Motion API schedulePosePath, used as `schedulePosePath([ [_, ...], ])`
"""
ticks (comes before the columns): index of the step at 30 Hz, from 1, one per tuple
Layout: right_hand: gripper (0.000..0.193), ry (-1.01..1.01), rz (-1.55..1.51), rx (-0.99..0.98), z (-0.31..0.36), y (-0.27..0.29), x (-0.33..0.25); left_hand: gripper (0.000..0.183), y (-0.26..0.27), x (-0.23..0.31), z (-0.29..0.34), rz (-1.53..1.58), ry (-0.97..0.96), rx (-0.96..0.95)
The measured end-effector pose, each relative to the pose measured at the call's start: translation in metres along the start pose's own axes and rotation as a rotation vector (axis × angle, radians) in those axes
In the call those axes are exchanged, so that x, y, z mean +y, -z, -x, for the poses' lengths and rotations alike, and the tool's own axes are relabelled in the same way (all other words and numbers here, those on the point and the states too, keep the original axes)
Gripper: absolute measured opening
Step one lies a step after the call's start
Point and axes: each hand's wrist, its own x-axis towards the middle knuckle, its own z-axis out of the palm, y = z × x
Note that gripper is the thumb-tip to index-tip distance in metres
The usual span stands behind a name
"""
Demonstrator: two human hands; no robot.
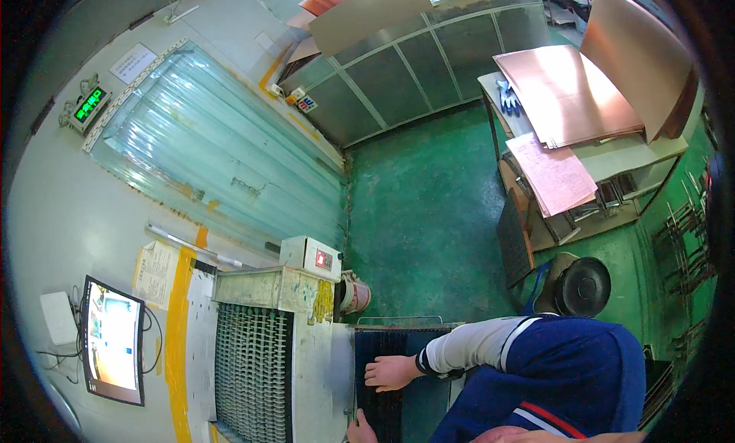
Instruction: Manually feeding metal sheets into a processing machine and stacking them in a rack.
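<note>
My right hand (392, 372) rests palm down on a dark, flat surface (425, 401) at the end of a machine. Its fingers lie loosely stretched, with nothing visible in them. Lower down, my left hand (362, 428) is by the near left edge of that surface, partly cut off by the picture's lower rim. One digit points up and looks stretched out; the others are hard to make out. Left of both hands is the machine's pale metal cover (321, 374), and beyond it a bed of ridged rollers (253, 370).
A control box (312, 258) sits on the machine beside a bucket (354, 294). A screen (113, 340) hangs at left near a clear strip curtain (222, 144). Copper-coloured sheets (570, 95) and pink paper (551, 171) lie on the right table. A round black stool (582, 286) stands behind me.
</note>
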Motion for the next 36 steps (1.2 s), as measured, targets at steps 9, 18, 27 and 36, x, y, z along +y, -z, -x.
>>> schedulePosePath([
  [9,0.042,0.008,0.009,-0.002,0.000,0.002,-0.002,0.077,-0.006,-0.009,-0.004,0.011,-0.012,0.002],
  [18,0.042,0.010,0.000,-0.004,0.000,0.002,-0.001,0.080,-0.010,-0.013,-0.007,-0.010,-0.028,0.012],
  [27,0.043,0.013,-0.009,0.003,0.000,0.002,-0.002,0.079,-0.006,-0.009,-0.005,-0.009,-0.028,0.003],
  [36,0.043,0.012,-0.009,0.007,0.001,0.004,-0.002,0.080,-0.009,-0.013,-0.007,0.034,-0.055,0.005],
])
